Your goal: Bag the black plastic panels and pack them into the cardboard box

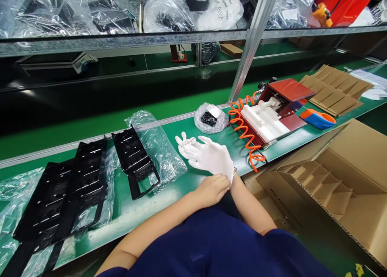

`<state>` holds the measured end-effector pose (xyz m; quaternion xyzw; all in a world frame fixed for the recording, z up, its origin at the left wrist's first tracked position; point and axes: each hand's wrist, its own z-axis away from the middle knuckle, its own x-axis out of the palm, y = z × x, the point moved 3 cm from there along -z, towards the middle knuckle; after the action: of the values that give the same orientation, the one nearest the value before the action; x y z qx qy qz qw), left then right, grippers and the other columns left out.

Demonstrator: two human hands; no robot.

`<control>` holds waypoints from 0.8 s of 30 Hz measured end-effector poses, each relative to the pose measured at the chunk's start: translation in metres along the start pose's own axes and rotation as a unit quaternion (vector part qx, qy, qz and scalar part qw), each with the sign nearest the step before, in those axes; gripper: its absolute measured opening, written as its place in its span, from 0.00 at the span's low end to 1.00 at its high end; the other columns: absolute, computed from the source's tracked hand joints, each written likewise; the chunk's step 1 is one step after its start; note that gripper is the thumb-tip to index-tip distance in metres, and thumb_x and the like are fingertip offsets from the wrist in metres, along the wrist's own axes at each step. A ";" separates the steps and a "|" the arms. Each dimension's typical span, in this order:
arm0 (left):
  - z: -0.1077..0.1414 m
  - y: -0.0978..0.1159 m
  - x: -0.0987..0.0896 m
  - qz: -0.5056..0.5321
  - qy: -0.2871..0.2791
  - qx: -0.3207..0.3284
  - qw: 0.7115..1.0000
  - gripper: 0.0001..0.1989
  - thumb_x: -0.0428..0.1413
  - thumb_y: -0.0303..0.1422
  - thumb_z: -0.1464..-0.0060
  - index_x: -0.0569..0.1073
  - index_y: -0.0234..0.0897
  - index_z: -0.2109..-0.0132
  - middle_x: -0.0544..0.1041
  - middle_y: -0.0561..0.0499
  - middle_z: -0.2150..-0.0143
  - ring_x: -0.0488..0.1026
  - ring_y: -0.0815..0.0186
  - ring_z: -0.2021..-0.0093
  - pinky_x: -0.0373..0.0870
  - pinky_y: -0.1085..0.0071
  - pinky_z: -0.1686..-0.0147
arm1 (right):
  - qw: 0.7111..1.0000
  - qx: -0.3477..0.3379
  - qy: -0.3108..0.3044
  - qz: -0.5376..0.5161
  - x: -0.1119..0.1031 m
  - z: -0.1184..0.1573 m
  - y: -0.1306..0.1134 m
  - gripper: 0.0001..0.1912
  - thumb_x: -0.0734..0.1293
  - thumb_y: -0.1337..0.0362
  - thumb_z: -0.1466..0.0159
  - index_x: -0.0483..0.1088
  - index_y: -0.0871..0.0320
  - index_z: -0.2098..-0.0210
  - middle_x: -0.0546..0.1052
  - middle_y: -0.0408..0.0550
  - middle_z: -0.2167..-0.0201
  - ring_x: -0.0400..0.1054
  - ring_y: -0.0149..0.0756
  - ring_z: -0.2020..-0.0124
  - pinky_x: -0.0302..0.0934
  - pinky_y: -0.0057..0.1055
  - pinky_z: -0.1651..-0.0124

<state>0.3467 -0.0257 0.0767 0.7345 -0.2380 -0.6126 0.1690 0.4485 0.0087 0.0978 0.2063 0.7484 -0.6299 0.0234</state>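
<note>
My bare left hand (213, 190) is closed on the cuff of a white glove (225, 162) at my right wrist. My right hand (211, 154) wears that glove, its palm side partly showing and its fingers stretched out to the left over the green bench. Wrinkled white fabric (186, 145) shows around the fingertips; whether it is loose glove ends or a second glove I cannot tell. A bracelet (235, 171) sits just past the cuff. Beyond my right hand lies a clear bag of small black parts (210, 119).
Black metal brackets (133, 160) lie on plastic film at left. A red-and-white fixture (266, 115) with a coiled orange air hose (242, 126) stands at right, near a blue-orange holder (317, 119). An open carton (341, 188) with dividers is at lower right. A shelf post (252, 43) rises behind.
</note>
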 end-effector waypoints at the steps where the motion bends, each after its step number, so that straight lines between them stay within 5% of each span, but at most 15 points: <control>1: 0.001 0.004 0.003 0.001 -0.008 0.015 1.000 0.10 0.46 0.27 0.33 0.71 0.39 0.61 0.76 0.48 0.63 0.74 0.61 0.59 0.69 0.68 0.60 | 1.000 -0.017 0.011 0.010 0.000 0.001 -0.003 0.22 0.71 0.58 0.34 0.72 0.49 0.41 0.73 0.45 0.37 0.58 0.47 0.30 0.57 0.43 0.29; 7: 0.010 0.014 0.007 -0.005 -0.036 0.064 0.997 0.10 0.48 0.26 0.33 0.71 0.39 0.62 0.77 0.49 0.64 0.73 0.62 0.62 0.67 0.68 0.63 | 0.981 -0.060 0.156 0.098 -0.010 0.008 0.007 0.26 0.55 0.64 0.26 0.59 0.42 0.30 0.63 0.42 0.28 0.57 0.38 0.28 0.58 0.48 0.29; 10: 0.013 0.006 0.000 -0.011 -0.031 0.043 0.999 0.11 0.46 0.27 0.32 0.71 0.39 0.62 0.77 0.49 0.64 0.73 0.62 0.61 0.67 0.68 0.62 | 0.917 -0.071 0.230 0.318 -0.018 0.014 0.018 0.27 0.51 0.65 0.25 0.59 0.47 0.29 0.63 0.47 0.28 0.50 0.36 0.24 0.50 0.48 0.25; 12: 0.013 0.001 -0.002 -0.007 -0.030 0.030 0.999 0.11 0.46 0.28 0.31 0.72 0.39 0.60 0.77 0.48 0.63 0.73 0.63 0.60 0.68 0.68 0.60 | 0.858 -0.076 0.229 0.454 -0.021 0.016 0.021 0.27 0.48 0.64 0.24 0.54 0.48 0.27 0.66 0.50 0.31 0.56 0.33 0.27 0.57 0.45 0.28; 13: 0.012 -0.001 -0.001 -0.005 -0.034 0.022 0.999 0.11 0.46 0.28 0.31 0.72 0.39 0.60 0.77 0.49 0.62 0.73 0.63 0.60 0.68 0.68 0.59 | 0.853 -0.082 0.224 0.465 -0.022 0.016 0.022 0.28 0.45 0.64 0.23 0.50 0.49 0.26 0.67 0.51 0.32 0.62 0.32 0.30 0.63 0.43 0.33; 15: 0.012 -0.006 0.001 0.000 -0.041 -0.012 0.999 0.08 0.49 0.29 0.33 0.73 0.40 0.60 0.77 0.49 0.61 0.74 0.62 0.59 0.69 0.69 0.59 | 0.917 -0.073 0.204 0.335 -0.025 0.014 0.023 0.31 0.38 0.64 0.23 0.45 0.50 0.24 0.69 0.53 0.32 0.71 0.31 0.38 0.70 0.38 0.41; 18: 0.017 -0.019 0.001 0.003 -0.018 -0.097 0.995 0.08 0.50 0.28 0.35 0.73 0.41 0.59 0.77 0.48 0.60 0.74 0.60 0.57 0.70 0.67 0.58 | 0.975 0.029 0.139 0.169 -0.028 0.005 0.027 0.33 0.37 0.59 0.24 0.55 0.58 0.28 0.72 0.59 0.37 0.75 0.38 0.46 0.71 0.40 0.45; 21: 0.027 -0.037 -0.008 0.012 0.033 -0.175 0.984 0.11 0.47 0.28 0.34 0.74 0.39 0.55 0.77 0.45 0.57 0.75 0.58 0.55 0.72 0.63 0.55 | 0.975 0.080 0.024 0.208 -0.021 -0.005 0.028 0.22 0.58 0.54 0.28 0.76 0.60 0.47 0.80 0.56 0.49 0.75 0.40 0.50 0.69 0.36 0.45; 24: 0.037 -0.053 -0.016 0.045 0.077 -0.236 0.968 0.11 0.47 0.30 0.34 0.75 0.40 0.57 0.77 0.46 0.57 0.75 0.57 0.55 0.72 0.61 0.52 | 0.954 0.106 -0.085 0.266 -0.006 -0.017 0.031 0.09 0.73 0.59 0.39 0.80 0.59 0.64 0.82 0.55 0.56 0.75 0.43 0.51 0.66 0.35 0.43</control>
<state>0.3154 0.0287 0.0547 0.7073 -0.1060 -0.5847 0.3829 0.4688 0.0272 0.0744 0.3445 0.5904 -0.6922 0.2316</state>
